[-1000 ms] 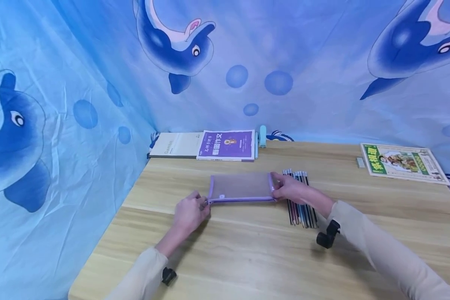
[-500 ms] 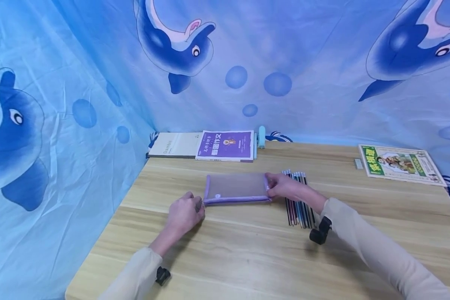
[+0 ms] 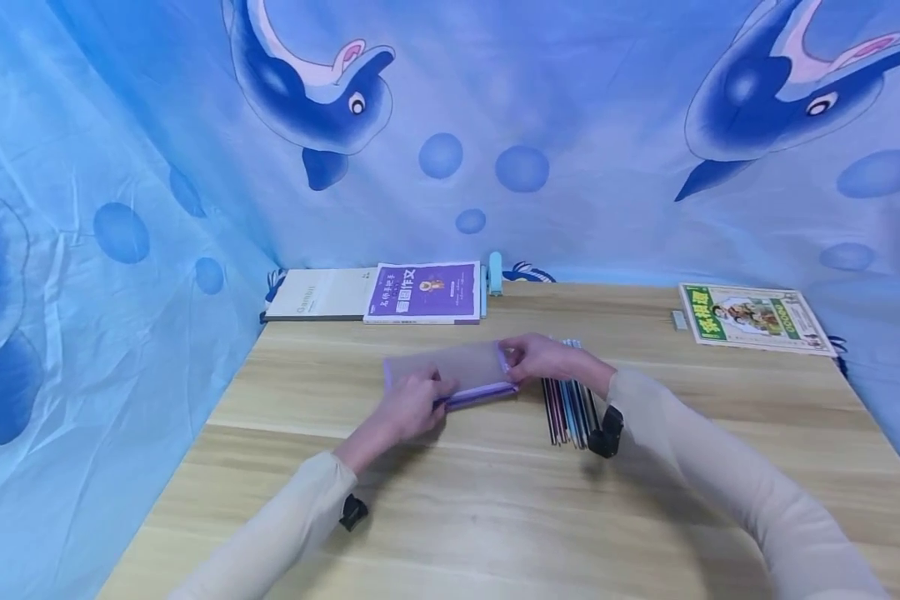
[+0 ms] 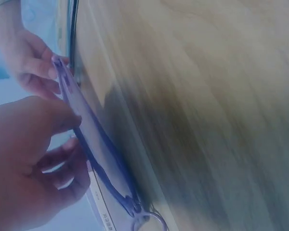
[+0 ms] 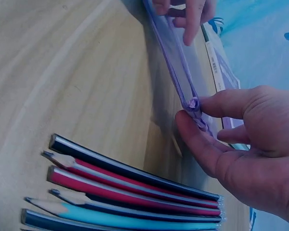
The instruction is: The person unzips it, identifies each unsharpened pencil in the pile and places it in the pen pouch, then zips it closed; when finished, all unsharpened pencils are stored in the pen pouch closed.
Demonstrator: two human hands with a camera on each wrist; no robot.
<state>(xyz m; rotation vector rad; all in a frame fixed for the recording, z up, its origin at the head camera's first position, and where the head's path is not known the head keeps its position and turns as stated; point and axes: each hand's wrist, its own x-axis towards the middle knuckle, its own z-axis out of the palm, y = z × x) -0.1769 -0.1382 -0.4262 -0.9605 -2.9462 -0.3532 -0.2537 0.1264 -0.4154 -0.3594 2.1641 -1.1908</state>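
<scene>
The left hand [image 3: 411, 405], angled far-right, pinches the near edge of a flat, translucent, purple-edged pouch [image 3: 461, 362] left of slim multicoloured pencils [image 3: 567, 412], its long axis left-to-right, mouth nearward; the right hand [image 3: 543, 358], angled leftward, pinches its right end.

The head camera is looking forward and down over the table [image 3: 495, 500] from farther off. The wrist cameras are facing along the pouch [image 4: 94, 130] from opposite ends, close in and turned sideways, both showing the left hand [image 4: 14, 154] and right hand [image 4: 31, 62].
</scene>
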